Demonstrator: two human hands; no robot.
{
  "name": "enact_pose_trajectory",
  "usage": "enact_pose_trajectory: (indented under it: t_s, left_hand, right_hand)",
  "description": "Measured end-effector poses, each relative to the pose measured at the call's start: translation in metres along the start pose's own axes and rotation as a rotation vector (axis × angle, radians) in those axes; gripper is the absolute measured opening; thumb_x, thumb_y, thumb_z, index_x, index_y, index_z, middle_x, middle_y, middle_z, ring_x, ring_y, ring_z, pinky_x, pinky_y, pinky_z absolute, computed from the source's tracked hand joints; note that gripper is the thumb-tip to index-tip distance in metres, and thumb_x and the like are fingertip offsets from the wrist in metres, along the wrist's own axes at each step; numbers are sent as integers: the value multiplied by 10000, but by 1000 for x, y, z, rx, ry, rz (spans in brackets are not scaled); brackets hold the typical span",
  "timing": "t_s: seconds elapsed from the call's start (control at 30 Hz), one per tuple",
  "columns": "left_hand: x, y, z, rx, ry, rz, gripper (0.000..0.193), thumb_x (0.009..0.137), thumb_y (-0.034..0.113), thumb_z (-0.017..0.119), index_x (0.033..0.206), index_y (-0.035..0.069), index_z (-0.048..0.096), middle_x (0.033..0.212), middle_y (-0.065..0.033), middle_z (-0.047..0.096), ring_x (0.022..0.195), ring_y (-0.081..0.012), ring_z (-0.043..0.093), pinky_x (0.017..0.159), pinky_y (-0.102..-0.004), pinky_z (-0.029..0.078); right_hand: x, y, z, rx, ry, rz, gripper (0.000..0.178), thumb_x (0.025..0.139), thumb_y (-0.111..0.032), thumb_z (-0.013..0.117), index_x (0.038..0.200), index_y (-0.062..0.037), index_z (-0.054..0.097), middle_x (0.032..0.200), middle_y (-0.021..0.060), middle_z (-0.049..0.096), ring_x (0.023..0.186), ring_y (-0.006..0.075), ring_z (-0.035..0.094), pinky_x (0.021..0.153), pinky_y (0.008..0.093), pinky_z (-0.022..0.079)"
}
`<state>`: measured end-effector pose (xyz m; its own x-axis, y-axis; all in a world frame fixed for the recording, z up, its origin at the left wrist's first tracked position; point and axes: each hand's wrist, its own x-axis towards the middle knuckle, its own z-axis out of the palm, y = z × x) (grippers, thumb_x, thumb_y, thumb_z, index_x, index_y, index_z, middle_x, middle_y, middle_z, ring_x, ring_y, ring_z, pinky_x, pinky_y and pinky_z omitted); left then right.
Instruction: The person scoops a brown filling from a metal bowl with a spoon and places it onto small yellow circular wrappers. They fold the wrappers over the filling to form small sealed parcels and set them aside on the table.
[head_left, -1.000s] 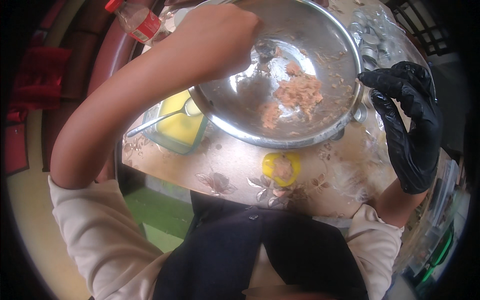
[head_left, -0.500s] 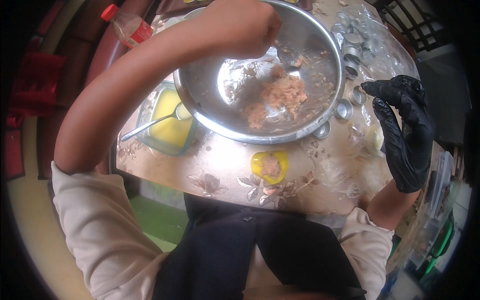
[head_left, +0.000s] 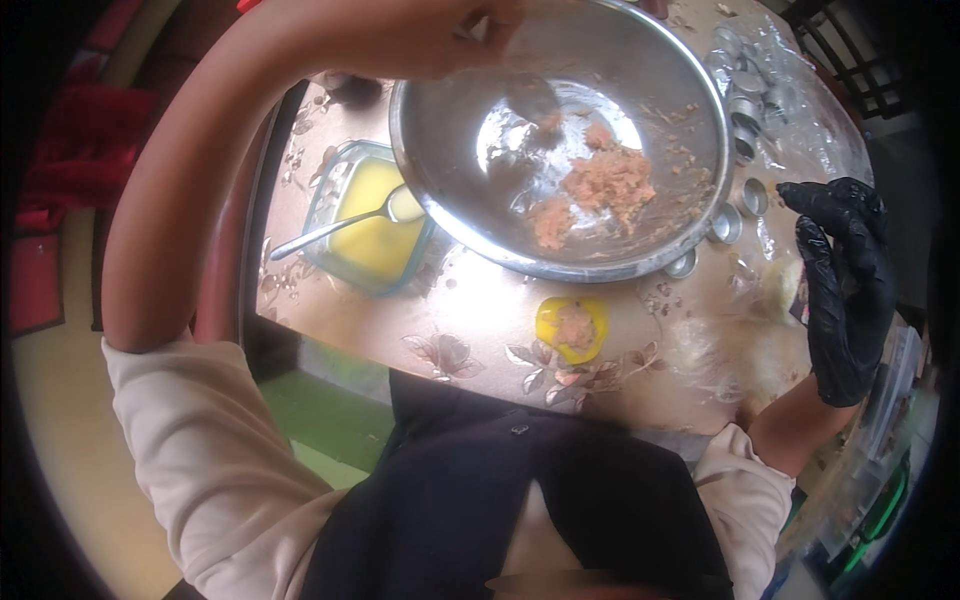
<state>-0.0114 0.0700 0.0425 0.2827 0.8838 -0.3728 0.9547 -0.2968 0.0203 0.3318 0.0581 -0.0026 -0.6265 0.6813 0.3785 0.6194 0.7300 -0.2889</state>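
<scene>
My bare left hand [head_left: 460, 35] is at the top edge, over the far left side of a steel mixing bowl [head_left: 565, 272]. Its fingers are curled; what they hold, if anything, cannot be made out. A clump of pinkish minced filling [head_left: 615, 182] lies in the bowl, with smears up the wall. My right hand [head_left: 845, 285], in a black glove, is raised right of the bowl, thumb and fingers apart, nothing between them. On the table before the bowl lies a thin yellow wrapper [head_left: 546, 318], flat, topped with a dab of filling [head_left: 577, 328].
Left of the bowl stands a glass container [head_left: 312, 262] of yellow liquid [head_left: 365, 255], a metal spoon [head_left: 325, 236] resting across it. Several small round metal tins [head_left: 725, 223] sit along the bowl's right side, with clear plastic [head_left: 810, 120] beyond. The table [head_left: 480, 320] has a flower pattern.
My left hand has moved left and up, toward the picture's top edge. The bowl, wrapper and tins appear shifted right as the view turns. My right hand keeps its shape.
</scene>
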Motion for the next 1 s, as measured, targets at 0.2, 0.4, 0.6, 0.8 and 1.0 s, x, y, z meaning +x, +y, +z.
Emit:
enact_pose_trajectory:
  t_s: [0.2,0.4,0.6,0.8,1.0]
  left_hand:
    - [-19,-7,11,105,-151,-43,167,939,142,655,994,29,765,878,-155,751,810,-297,723,728,-418,547]
    - [-20,-19,46,-46,149,183,102,849,46,691,938,32,738,825,-148,723,817,-310,725,761,-395,563]
    - [-20,-29,66,-245,59,231,94,838,34,733,929,14,749,869,-144,735,856,-273,737,783,-362,561]
    - [-22,-19,56,-266,-28,176,98,848,37,727,933,-11,740,869,-144,739,841,-264,737,802,-354,567]
    - [-47,6,42,-466,107,9,101,842,38,740,938,11,737,826,-139,720,778,-247,727,733,-359,563]
  right_hand:
    - [0,3,8,21,-53,20,252,914,71,666,1133,-25,745,1130,94,687,1109,220,618,999,341,473]
    - [1,-5,6,-40,-54,2,228,915,58,686,1118,-19,758,1112,100,699,1085,199,631,986,323,489]
    - [-1,-10,8,-23,-59,30,224,907,43,707,1117,-15,755,1129,106,704,1081,216,645,955,335,517]
    - [-6,-12,8,107,-63,56,210,887,65,702,1079,-5,750,1121,117,709,1056,250,647,939,358,518]
    - [-12,-20,-1,-94,-129,50,214,868,-52,699,1071,-15,754,1072,133,713,1016,316,619,931,414,478]
